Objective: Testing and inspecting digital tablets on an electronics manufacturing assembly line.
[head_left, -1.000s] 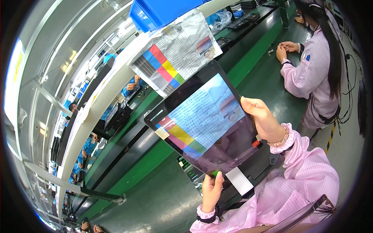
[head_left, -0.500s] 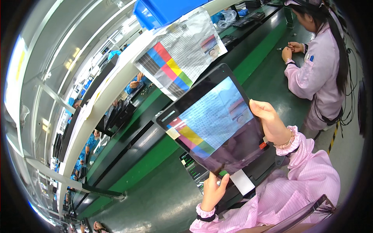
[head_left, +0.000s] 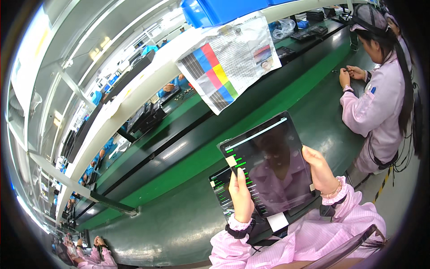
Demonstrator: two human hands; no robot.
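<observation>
A black tablet (head_left: 280, 172) is held tilted in front of me, its dark screen showing a column of small green text lines along the left and a reflection of a person in pink. My left hand (head_left: 242, 199) holds the tablet's lower left edge, thumb lying over the screen's border. On the opposite edge, my right hand (head_left: 320, 170) grips the tablet with the thumb in front and the fingers hidden behind. Partly covered by it, a second dark device (head_left: 219, 186) with green text lies beneath at the left. A white card (head_left: 277, 222) shows below the tablet.
A creased paper chart (head_left: 244, 67) with coloured squares hangs from a pale rail (head_left: 121, 110), under a blue bin (head_left: 215, 11). The green-and-black bench (head_left: 174, 215) runs across. A co-worker in pink (head_left: 378, 98) sits at the right; another person's hands (head_left: 98, 242) show at the lower left.
The tablet has come down, away from the paper chart. Its screen has gone from a picture of the chart to green text on black. My left hand has shifted from its bottom to its left edge.
</observation>
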